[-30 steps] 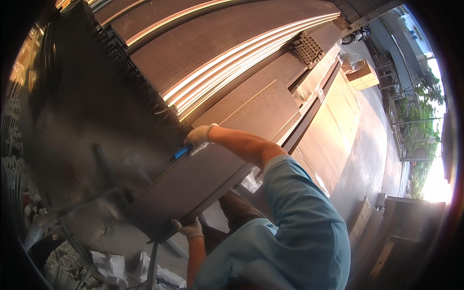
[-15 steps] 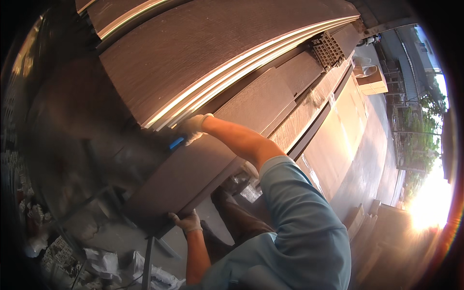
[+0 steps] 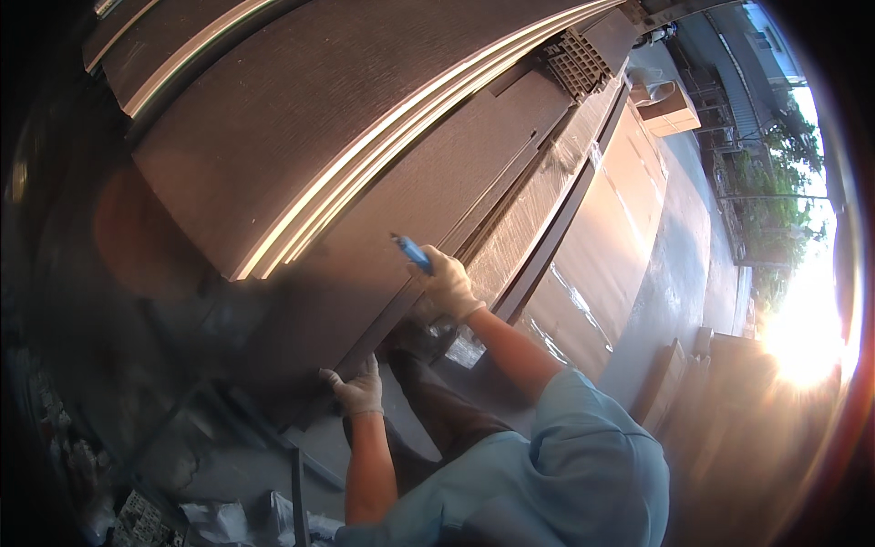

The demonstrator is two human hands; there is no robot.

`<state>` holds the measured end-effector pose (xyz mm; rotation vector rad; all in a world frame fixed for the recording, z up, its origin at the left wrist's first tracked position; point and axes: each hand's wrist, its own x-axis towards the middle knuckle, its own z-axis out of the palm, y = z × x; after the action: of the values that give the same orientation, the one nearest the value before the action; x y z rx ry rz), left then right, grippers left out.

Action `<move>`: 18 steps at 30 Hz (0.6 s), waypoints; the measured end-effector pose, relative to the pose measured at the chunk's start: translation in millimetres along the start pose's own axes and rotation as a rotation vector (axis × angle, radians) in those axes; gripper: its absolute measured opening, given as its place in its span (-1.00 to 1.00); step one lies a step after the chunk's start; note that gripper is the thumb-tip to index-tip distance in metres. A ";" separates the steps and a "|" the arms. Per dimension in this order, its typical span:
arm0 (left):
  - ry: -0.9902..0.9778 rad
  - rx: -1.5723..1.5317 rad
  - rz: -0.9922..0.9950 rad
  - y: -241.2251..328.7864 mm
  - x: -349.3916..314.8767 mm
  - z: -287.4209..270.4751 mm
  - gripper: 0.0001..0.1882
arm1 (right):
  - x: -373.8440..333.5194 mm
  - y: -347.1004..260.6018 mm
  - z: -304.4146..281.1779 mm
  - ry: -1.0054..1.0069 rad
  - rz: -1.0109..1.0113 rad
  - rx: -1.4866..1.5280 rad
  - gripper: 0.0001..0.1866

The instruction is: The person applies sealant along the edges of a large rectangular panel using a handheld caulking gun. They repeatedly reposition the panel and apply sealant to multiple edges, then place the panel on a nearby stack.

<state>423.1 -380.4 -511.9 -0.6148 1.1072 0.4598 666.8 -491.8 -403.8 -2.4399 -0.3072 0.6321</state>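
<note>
My left hand (image 3: 358, 390), in a pale glove, grips the near edge of a long dark brown board (image 3: 365, 273) close to its left end. The thumb is over the edge; the other fingers are partly hidden. My right hand (image 3: 448, 283), gloved too, is closed round a blue-handled tool (image 3: 412, 252) with a dark tip. It hovers over or beside the board's near edge, and the tip points up and left over the board's face. I cannot tell the tool's exact kind. The board's left end fades into shadow and blur.
Beyond the board lies a stack of brown panels (image 3: 319, 118) with pale edges. A brown grid-like piece (image 3: 576, 66) rests at the far end. Film-wrapped boards (image 3: 519, 214) lie to the right, before a cardboard box (image 3: 670, 111). A dark metal bar (image 3: 299, 497) stands near my left forearm.
My right hand has drawn back from beside the panel stack's corner to the board's near edge, bringing the blue-handled tool. The left hand keeps its grip. The whole view has shifted slightly.
</note>
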 end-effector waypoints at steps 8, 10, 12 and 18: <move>0.387 0.532 0.304 89.5 -51.5 -43.8 0.18 | -64.0 106.5 32.4 0.266 0.414 0.472 -0.66; 0.432 0.900 0.620 132.3 -74.5 -42.6 0.10 | -77.2 119.0 26.6 0.182 0.465 0.618 -0.67; 0.426 0.985 0.750 159.3 -83.2 -27.2 0.04 | -91.4 127.5 21.8 0.156 0.509 0.491 -0.68; 0.142 1.291 0.729 141.6 -62.0 45.7 0.00 | -131.8 148.4 6.0 0.177 0.583 0.456 -0.72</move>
<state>341.9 -246.8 -472.5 0.9270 1.4769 0.2190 561.0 -653.7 -448.5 -2.1017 0.5818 0.6295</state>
